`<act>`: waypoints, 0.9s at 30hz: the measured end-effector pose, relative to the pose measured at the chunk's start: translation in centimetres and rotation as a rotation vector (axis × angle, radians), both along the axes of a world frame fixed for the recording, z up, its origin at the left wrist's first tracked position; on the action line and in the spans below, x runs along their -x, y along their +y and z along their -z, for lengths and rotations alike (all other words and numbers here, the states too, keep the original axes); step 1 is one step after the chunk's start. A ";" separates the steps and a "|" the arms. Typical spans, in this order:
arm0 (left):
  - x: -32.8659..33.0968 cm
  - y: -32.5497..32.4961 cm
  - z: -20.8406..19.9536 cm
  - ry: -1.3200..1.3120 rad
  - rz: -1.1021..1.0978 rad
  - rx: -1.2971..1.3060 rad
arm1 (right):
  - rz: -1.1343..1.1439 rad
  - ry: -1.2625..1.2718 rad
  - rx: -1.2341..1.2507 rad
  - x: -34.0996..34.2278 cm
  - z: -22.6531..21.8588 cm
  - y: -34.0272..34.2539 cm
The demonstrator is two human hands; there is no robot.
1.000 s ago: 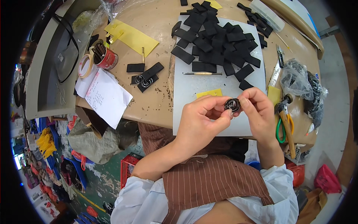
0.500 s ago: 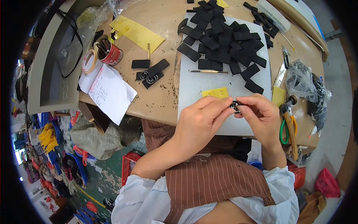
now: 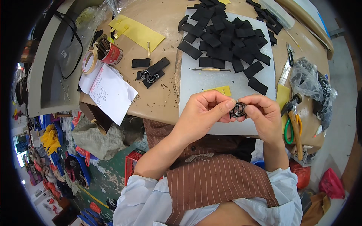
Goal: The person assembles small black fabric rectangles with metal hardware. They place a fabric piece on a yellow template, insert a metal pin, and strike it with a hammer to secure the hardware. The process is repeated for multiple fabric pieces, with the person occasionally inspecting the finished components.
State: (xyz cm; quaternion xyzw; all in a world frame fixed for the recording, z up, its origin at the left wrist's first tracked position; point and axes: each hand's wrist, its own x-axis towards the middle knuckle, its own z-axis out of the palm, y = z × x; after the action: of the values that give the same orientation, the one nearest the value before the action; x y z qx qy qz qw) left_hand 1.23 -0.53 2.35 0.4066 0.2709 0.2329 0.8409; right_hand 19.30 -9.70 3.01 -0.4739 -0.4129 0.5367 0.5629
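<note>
Dark ringed metal piece [image 3: 238,110] is up between both hands, over the near part of the white board [image 3: 192,83], not lying on it. Left hand [image 3: 205,109]: thumb and forefinger pinched on its left edge, other fingers curled behind. Right hand [image 3: 265,113]: thumb and forefinger closed on its right edge; exact contact under the fingertips can't be told. Ringed face tips toward the head camera, so it can be looked over. For good handling, I'd judge: light, even pinch from both sides, pads on the rim only, rings unblocked; one hand steadies while the other adjusts, no twisting against each other; stay low over the board, since a smooth piece like this could slip. Just beyond the hands, a small yellow strip [image 3: 225,90] lies partly hidden by the left hand; farther up, a thin pointed tool [image 3: 210,69], then a heap of black strips [image 3: 222,39]. Off to the left, similar dark rings [image 3: 152,78] sit on a few black strips, near scattered dark specks [image 3: 164,86]. Right side: hammer [image 3: 296,132] next to green-and-orange-handled scissors [image 3: 288,132].
</note>
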 end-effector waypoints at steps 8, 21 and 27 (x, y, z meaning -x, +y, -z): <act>0.3 -0.1 -0.3 0.035 0.022 0.029 | -0.005 0.116 0.093 -0.2 0.3 0.4; 0.6 -1.6 0.2 -0.002 -0.081 0.162 | -0.010 0.083 0.155 -1.1 0.7 1.6; 0.6 -1.9 0.6 0.020 -0.088 0.140 | -0.027 0.055 0.143 -1.4 1.1 2.0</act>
State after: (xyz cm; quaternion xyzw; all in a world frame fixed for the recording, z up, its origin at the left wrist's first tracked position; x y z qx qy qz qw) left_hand 0.66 -2.48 1.75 0.3369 0.3127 0.2461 0.8533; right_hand 20.73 -7.74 1.90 -0.4920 -0.3644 0.5853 0.5316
